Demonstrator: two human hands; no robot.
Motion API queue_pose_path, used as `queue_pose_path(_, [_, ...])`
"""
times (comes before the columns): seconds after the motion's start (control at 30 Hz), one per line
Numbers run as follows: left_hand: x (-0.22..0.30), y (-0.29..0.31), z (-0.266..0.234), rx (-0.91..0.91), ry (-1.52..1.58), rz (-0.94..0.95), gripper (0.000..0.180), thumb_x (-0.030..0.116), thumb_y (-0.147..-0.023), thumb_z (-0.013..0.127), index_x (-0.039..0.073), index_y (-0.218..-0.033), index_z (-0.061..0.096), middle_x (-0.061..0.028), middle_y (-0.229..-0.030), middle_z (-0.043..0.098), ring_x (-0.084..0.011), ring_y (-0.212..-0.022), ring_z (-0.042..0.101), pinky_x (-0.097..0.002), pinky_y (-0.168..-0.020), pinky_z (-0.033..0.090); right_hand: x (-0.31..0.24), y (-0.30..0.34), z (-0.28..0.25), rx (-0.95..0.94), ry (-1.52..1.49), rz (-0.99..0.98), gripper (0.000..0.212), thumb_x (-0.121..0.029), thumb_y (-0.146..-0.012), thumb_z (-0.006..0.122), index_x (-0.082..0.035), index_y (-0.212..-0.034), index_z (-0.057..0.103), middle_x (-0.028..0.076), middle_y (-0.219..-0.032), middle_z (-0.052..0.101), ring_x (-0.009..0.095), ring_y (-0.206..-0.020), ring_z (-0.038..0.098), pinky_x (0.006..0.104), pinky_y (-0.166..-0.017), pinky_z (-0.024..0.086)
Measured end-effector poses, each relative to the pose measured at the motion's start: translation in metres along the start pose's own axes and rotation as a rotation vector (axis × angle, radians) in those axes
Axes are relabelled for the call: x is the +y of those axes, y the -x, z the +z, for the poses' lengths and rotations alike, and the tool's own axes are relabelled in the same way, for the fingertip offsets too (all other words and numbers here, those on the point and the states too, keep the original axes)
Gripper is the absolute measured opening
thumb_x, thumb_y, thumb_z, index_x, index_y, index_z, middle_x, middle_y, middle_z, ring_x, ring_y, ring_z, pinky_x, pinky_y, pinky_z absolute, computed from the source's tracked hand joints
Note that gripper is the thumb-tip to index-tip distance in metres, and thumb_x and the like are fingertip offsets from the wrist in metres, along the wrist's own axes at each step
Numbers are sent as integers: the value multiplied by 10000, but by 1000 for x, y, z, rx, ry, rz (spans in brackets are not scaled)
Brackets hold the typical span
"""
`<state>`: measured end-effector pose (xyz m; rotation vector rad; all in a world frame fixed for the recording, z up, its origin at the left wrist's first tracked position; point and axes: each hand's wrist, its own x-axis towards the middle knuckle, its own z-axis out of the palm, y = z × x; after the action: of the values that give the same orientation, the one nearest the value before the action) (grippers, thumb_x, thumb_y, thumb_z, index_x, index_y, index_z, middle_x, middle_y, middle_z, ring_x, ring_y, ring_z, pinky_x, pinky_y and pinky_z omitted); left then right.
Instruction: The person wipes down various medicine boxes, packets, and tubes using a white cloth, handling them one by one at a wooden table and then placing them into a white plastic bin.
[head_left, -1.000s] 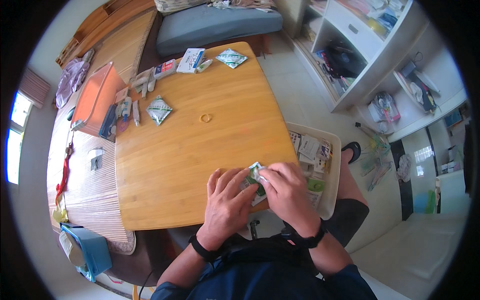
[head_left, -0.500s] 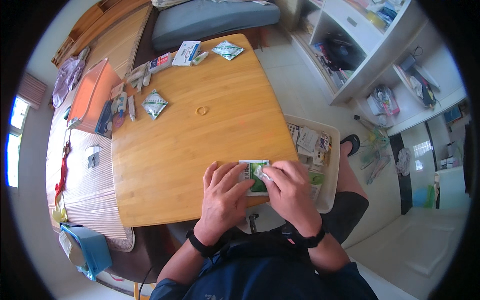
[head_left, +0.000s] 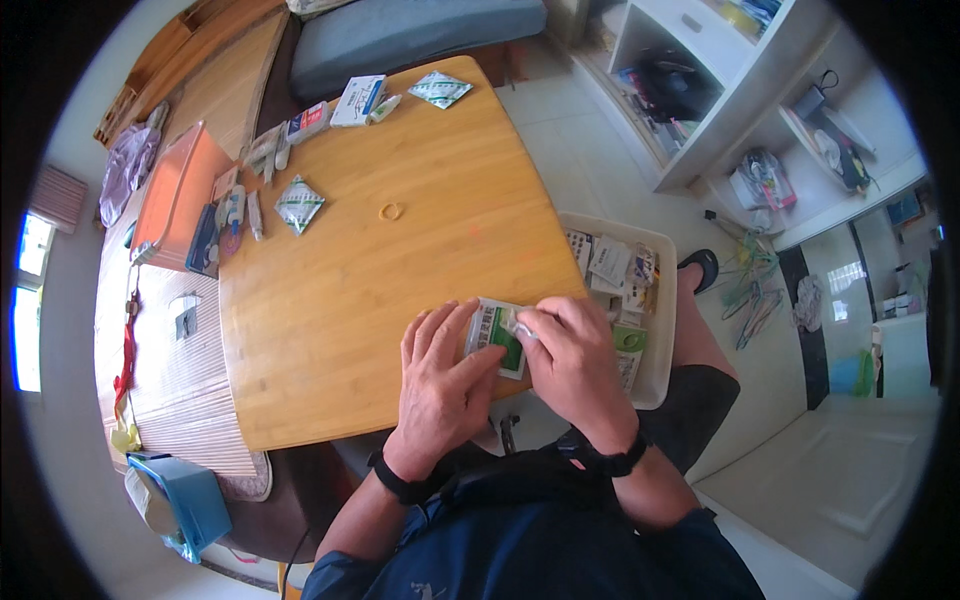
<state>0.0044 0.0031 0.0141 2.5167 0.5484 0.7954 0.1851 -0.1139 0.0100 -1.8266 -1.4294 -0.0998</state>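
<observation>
A flat green-and-white packet (head_left: pixel 510 358) lies near the front edge of the wooden table. My left hand (head_left: pixel 437 372) rests over its left side, fingers stretched out and slightly spread, the thumb lying across the packet. On the packet's upper right, my right hand (head_left: pixel 575 358) is closed in a pinch. Between its thumb and fingertips a small crumpled whitish wad (head_left: pixel 518 327) shows, perhaps tissue or a wipe, pressed against the packet. The right fingers hide part of the wad and the packet's right edge.
A rubber band (head_left: pixel 391 211) and two silver-green sachets (head_left: pixel 299 204) lie on the table (head_left: pixel 350 320). Tubes and boxes (head_left: pixel 358 100) line its far left side, beside an orange bin (head_left: pixel 175 200). Right of the table, a cream tray (head_left: pixel 655 385) holds several medicine boxes.
The packet has tilted and sits slightly farther up and left in the picture, with both hands alongside it. My right hand still pinches the wad. The whole view has shifted a little.
</observation>
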Motion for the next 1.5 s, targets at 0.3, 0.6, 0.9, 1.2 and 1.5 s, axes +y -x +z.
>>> queue_pose_path(0.3, [-5,7,5,27,-101,28,326,65,-886,893,73,-1204,817,-191,-1391,741,-437,-1317,697,-633,-1206,499,-2,7,-3,0,-30,23,272,-5,-913,864,-53,-1174,805,85,-1118,713,354,-1030,710,507,-914,567])
queue_pose_path(0.6, [0,4,8,8,-95,-52,392,214,-916,945,77,-1256,806,-172,-1424,715,-402,-1375,667,-630,-1279,433,-7,9,-6,-66,-34,-32,244,11,-927,845,-39,-1163,811,88,-1153,732,348,-1051,720,500,-917,573])
queue_pose_path(0.9, [-7,4,5,-16,-55,4,310,75,-926,847,107,-1234,842,-167,-1519,717,-423,-1486,637,-649,-1301,417,-9,-1,-2,-35,-40,-26,235,17,-934,833,-32,-1161,800,97,-1124,726,364,-1054,713,490,-932,578])
queue_pose_path(1.2, [-10,4,-3,-73,-29,80,304,-17,-855,810,83,-1142,808,-120,-1407,793,-392,-1452,682,-662,-1298,430,-14,5,-17,-14,-109,44,293,38,-939,857,-46,-1218,820,117,-1161,748,370,-1076,734,485,-930,606])
queue_pose_path(1.5, [-4,1,0,-75,5,118,395,-72,-863,748,57,-1233,802,-134,-1405,789,-395,-1392,724,-620,-1242,513,3,1,-1,12,-6,10,272,0,-918,851,-52,-1180,799,87,-1145,729,354,-1087,708,520,-963,562])
